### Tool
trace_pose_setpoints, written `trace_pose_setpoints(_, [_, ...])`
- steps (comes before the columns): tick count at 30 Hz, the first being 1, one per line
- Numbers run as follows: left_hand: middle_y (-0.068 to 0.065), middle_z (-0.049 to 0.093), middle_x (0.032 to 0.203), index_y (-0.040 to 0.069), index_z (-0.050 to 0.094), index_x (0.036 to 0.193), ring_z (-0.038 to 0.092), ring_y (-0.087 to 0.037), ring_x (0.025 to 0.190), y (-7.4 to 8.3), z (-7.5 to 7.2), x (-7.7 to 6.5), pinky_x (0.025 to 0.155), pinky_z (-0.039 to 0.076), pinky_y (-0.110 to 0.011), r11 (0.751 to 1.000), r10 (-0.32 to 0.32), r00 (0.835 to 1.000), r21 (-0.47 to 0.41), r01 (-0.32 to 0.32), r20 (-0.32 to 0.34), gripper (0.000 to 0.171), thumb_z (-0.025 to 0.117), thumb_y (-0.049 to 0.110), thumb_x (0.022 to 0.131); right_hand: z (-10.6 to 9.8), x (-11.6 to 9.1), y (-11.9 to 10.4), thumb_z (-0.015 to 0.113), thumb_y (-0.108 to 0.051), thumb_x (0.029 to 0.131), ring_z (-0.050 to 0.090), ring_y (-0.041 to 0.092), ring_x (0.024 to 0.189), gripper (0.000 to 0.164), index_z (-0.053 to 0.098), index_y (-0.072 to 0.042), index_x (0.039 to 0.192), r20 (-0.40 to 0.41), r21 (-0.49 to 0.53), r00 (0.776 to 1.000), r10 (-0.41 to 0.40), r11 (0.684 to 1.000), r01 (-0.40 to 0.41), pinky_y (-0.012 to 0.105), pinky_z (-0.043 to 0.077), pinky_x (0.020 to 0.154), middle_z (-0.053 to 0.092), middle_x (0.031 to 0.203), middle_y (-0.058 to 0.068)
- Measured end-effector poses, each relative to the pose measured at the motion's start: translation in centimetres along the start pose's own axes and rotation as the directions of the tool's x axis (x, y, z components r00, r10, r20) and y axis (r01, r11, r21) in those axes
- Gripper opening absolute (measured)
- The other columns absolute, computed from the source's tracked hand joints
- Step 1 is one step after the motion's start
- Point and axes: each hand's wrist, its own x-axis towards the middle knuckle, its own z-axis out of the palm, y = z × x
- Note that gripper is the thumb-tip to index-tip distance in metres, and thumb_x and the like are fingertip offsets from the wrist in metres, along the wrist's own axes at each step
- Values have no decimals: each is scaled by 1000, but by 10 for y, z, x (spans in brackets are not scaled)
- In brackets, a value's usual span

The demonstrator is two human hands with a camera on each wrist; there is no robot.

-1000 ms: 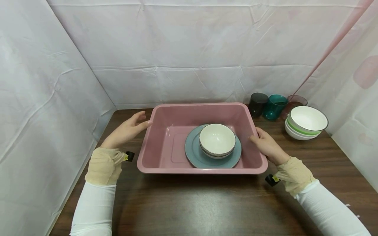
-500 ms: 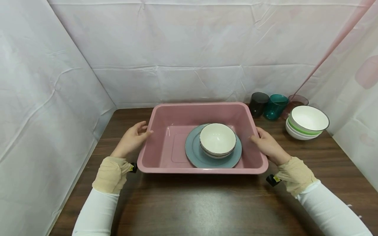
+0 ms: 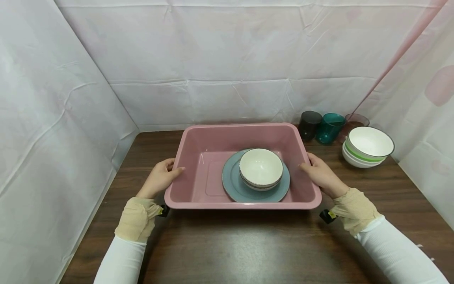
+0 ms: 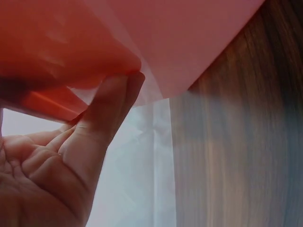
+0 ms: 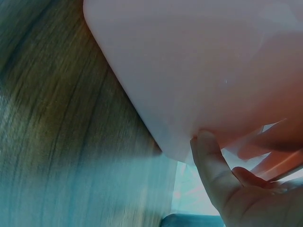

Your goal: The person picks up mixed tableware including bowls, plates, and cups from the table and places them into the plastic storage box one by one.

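Gripping a pink basin (image 3: 241, 136) at the centre of the frame by both short sides; pinching the left rim with the left hand (image 3: 157, 179), thumb over the top edge, fingers bent against the outside; pinching the right rim with the right hand (image 3: 323, 175), thumb laid over toward the inner side; in both wrist views, touching the smooth outer wall, with some of the fingers hidden; impossible to tell whether resting the basin fully on the dark wood-grained table (image 3: 234, 248) or bearing some of its weight; wearing white sleeves (image 3: 120, 258) and beige wraps (image 3: 136, 219), with a small black device (image 3: 164, 211) at each wrist, toward lower left and lower right.

To be seen inside the basin, right of its middle: a blue-grey plate (image 3: 229, 177), with speckle-rimmed white bowls (image 3: 260, 165) nested on top; past the basin's far right corner: a dark cup (image 3: 309, 127), a teal cup (image 3: 330, 129) just beside, then a reddish cup (image 3: 357, 119); nearer the right edge of the frame: a stack of bowls (image 3: 369, 142), white with a green band; across the top: pale hanging cloth (image 3: 227, 47).
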Motion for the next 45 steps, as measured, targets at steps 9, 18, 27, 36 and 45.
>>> trace_pose_setpoints(9, [-30, 65, 115, -11, 47, 136, 69, -23, 88, 1, 4, -1, 73, 56, -27, 999, 5, 1000, -38, -5, -24, 51, 57, 17, 95, -8, -2, -5, 44, -25, 102, 58, 37, 118, 60, 24, 1, 151, 20, -53, 999, 41, 998, -40, 36, 57, 86, 44, 142, 30])
trace_pose_setpoints(18, [-29, 68, 109, -13, 52, 130, 66, -11, 77, 2, 4, 0, 69, 53, -22, 999, 0, 998, -47, -3, -55, 45, 58, 14, 93, -29, -3, -13, 42, -36, 103, 64, 3, 96, 59, 31, -2, 151, -26, -88, 998, 56, 994, -58, 24, 56, 81, 52, 137, 25])
trace_pose_setpoints(27, [-29, 68, 108, -14, 52, 128, 65, -8, 74, 1, 5, 1, 67, 53, -21, 998, -3, 999, -70, 0, -54, 44, 57, 12, 93, -66, -12, -15, 39, -30, 106, 66, -4, 95, 60, 24, 10, 148, -72, 62, 992, -108, 992, 112, 19, 56, 81, 66, 100, -23])
trace_pose_setpoints(36, [-30, 67, 111, -13, 51, 131, 66, -12, 78, 4, 5, 0, 68, 53, -21, 996, -5, 999, -90, 0, -47, 46, 57, 13, 93, -100, -20, -21, 47, -28, 102, 58, -13, 90, 31, 47, -16, 131, -281, 94, 958, -63, 991, 93, 11, 53, 74, 55, 102, -25])
trace_pose_setpoints(45, [-31, 65, 113, -13, 49, 132, 66, -14, 80, 3, 3, 0, 68, 54, -21, 995, -2, 999, -100, -2, -39, 47, 56, 13, 94, -137, -22, -14, 53, -27, 99, 52, -19, 83, 17, 49, -35, 114, -422, -22, 905, -49, 999, 44, 4, 48, 72, 47, 98, -30])
